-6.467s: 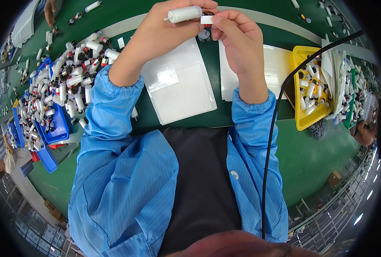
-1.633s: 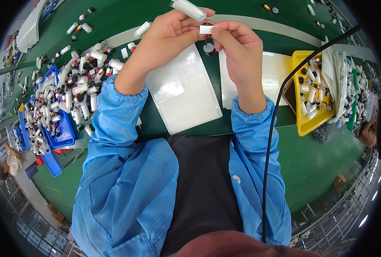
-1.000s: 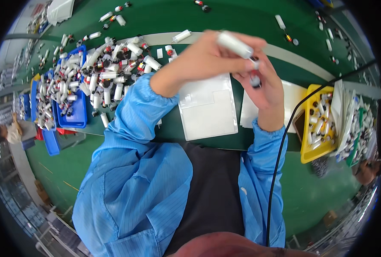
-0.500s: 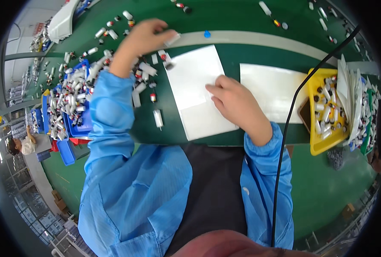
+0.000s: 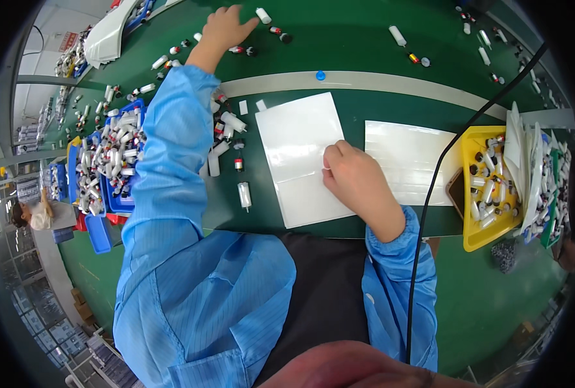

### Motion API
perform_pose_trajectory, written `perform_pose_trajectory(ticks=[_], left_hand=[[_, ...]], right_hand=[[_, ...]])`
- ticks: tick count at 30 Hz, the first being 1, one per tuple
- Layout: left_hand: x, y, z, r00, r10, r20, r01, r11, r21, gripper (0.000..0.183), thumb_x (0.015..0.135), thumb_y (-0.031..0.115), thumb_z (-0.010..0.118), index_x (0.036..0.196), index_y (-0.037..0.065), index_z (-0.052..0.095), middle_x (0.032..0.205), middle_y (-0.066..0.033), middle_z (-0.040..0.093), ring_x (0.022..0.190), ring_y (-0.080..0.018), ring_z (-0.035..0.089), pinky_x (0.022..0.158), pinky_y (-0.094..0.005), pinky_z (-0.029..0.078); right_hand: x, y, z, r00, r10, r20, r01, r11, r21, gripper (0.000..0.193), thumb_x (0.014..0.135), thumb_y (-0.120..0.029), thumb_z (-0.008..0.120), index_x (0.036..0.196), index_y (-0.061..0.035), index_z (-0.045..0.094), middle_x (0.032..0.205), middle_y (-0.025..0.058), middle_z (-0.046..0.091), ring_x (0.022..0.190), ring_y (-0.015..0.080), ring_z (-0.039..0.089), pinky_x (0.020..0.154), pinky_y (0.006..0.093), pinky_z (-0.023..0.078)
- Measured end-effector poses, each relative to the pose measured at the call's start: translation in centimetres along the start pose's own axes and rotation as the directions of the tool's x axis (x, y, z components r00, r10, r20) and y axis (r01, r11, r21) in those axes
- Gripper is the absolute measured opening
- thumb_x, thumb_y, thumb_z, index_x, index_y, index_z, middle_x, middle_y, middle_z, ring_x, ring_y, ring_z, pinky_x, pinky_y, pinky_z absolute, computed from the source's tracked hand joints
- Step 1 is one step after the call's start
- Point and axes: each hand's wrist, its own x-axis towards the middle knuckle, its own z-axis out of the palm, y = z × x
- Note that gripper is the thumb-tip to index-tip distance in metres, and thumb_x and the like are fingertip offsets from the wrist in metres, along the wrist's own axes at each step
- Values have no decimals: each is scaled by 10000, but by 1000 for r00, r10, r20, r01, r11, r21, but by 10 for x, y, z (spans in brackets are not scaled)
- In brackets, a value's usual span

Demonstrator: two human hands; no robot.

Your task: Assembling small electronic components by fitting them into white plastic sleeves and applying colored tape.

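On label sheet [image 5: 298, 155]: right hand [image 5: 355, 181]; left hand [image 5: 224, 27] far.

Hands parted, tube gone from my grip

I no longer hold the white tube up between both hands: my left hand [image 5: 226, 27] has stretched far out, fingers spread, just short of a small white tube [image 5: 263, 15], while my right hand [image 5: 354, 178] has dropped, loosely curled and holding nothing, onto the white sheet [image 5: 297, 152].
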Motion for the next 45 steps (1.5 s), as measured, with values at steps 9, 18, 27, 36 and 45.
perform_pose_trajectory(ticks=[9, 18, 27, 36, 45], left_hand=[[24, 49, 20, 968, 81, 239, 39, 888, -459, 601, 883, 603, 614, 987, 16, 684, 1044, -158, 731, 979, -308, 698, 878, -397, 520], [-115, 167, -76, 980, 176, 90, 178, -585, -791, 188, 1054, 168, 487, 1137, 14, 555, 1112, -146, 670, 1052, -268, 664, 909, -372, 532], [-160, 187, -62, 884, 456, 99, 413, -666, -621, 575, 989, 266, 328, 1526, 61, 309, 1568, -253, 323, 1467, -366, 310, 1136, -479, 353], [-154, 175, -52, 796, 576, 185, 429, -322, -844, 498, 1006, 185, 494, 1463, 19, 389, 1411, -198, 541, 1215, -218, 580, 997, -324, 455], [-154, 172, -49, 925, 375, 56, 126, -164, -978, 372, 981, 69, 602, 1342, 22, 522, 1186, -139, 690, 1052, -179, 664, 943, -325, 518]], right_hand=[[6, -9, -16, 998, 63, 14, -64, 989, 133, 162, 787, -50, 623, 925, -41, 538, 846, 167, 646, 743, 318, 684, 627, 430, 546], [54, -1, -25, 708, 96, -700, 151, 947, 283, 482, 761, -96, 813, 1138, -16, 524, 1131, 173, 593, 989, 365, 599, 838, 407, 492], [55, 20, 11, 666, 325, -672, 226, 770, 597, 428, 866, -26, 737, 1086, -54, 371, 1037, 177, 667, 857, 199, 661, 760, 290, 523], [49, 25, -7, 814, 402, -420, 339, 259, 905, 375, 952, 49, 580, 1093, -79, 257, 1039, 205, 619, 856, 180, 657, 768, 283, 549], [54, 25, -2, 793, 450, -410, 319, 268, 909, 405, 935, 51, 612, 1101, -72, 264, 1092, 183, 595, 918, 176, 634, 830, 300, 536]])
